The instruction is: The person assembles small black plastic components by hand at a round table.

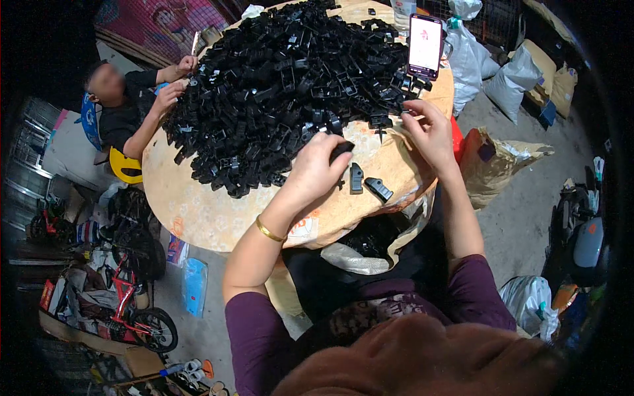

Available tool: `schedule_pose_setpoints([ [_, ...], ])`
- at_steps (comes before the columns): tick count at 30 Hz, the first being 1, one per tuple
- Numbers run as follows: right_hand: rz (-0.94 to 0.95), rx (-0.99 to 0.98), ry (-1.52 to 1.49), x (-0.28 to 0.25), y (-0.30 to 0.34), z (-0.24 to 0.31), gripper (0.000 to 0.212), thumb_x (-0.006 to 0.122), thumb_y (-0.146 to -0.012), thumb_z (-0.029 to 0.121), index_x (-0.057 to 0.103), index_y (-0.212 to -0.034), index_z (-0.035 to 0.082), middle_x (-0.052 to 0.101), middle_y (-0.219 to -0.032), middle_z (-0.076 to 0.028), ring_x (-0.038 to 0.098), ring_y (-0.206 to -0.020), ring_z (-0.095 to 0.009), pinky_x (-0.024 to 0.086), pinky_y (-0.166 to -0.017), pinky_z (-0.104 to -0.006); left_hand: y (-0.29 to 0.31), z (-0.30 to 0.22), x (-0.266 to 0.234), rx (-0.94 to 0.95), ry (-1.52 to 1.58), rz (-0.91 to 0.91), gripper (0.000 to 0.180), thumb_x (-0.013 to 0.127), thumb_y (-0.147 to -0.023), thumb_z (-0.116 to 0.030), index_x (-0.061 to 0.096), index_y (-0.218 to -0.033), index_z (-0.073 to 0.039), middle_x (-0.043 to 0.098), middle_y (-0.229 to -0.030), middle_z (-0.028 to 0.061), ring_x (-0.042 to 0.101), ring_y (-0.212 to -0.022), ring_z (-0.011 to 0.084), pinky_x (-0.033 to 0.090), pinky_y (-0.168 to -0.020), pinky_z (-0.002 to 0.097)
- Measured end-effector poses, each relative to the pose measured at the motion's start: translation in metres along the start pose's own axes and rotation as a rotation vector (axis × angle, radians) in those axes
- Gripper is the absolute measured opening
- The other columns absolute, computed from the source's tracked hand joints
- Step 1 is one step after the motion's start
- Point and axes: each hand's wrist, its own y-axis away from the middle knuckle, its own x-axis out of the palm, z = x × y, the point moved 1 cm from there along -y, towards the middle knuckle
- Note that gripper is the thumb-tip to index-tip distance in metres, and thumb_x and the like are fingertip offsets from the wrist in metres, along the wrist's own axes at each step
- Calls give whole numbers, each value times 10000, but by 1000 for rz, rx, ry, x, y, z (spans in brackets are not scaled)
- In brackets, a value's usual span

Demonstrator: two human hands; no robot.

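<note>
A large heap of black plastic parts [264, 92] covers much of the round table. In front of it, my left hand [316, 168] is closed round a black plastic part [343, 152], which shows between thumb and fingers. My right hand [430, 135] is at the heap's right edge, thumb and fingertips pinched on a small black plastic part [405, 111] that is mostly hidden. Two loose parts, one upright in view [356, 178] and one slanted [378, 189], lie on the cloth just right of my left hand.
A phone [424, 46] stands propped at the heap's right side. Another person [119, 99] sits at the table's left, both hands at the heap. An open sack [360, 257] hangs at the table's near edge. Sacks [492, 165] stand on the right, and a red bicycle [129, 297] lower left.
</note>
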Motion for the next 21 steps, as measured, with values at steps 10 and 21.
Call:
schedule_pose_setpoints([
  [10,11,-276,486,12,-3,-22,286,649,-743,109,611,-1012,19,566,-1064,-150,526,-973,-320,430,-859,-388,6,-8,0,85,-133,91,230,593,-822,-169,620,-982,-5,577,-847,170,574,-803,331,460,-711,376],
  [21,401,199,-553,14,55,52,214,534,-895,129,592,-1061,7,615,-964,-51,563,-765,-86,461,-650,-219,8,-6,1,63,-180,59,237,575,-834,-201,632,-974,-19,588,-847,170,582,-787,349,470,-696,401],
])
